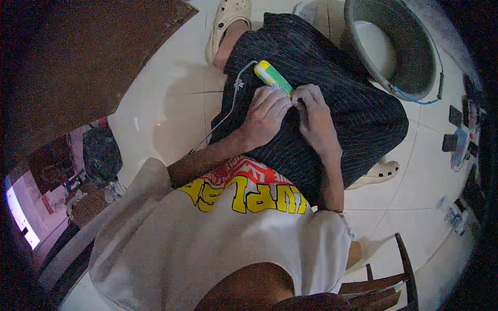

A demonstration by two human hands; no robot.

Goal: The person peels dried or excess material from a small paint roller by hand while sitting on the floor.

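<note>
A floor of white, shiny tiles [140, 119] with thin dark lines spreads around the black cloth with thin pale stripes [353, 109], which lies over the person's lap. Past the cloth's top right is a deep, round grey bucket [417, 57]; to the cloth's left is a big, flat brown panel [78, 67]. Cream clogs with little holes [231, 10] show beyond and right of the cloth. On the middle of the cloth sits a smooth, long pack, green, yellow and white with round corners [272, 75]. A thin grey cord [236, 96] bends over the cloth's left part. The left hand [265, 116] and right hand [314, 119] meet over the cloth, fingertips bunched close at the pack's near end. I can't tell if either grip is clamped on it.
</note>
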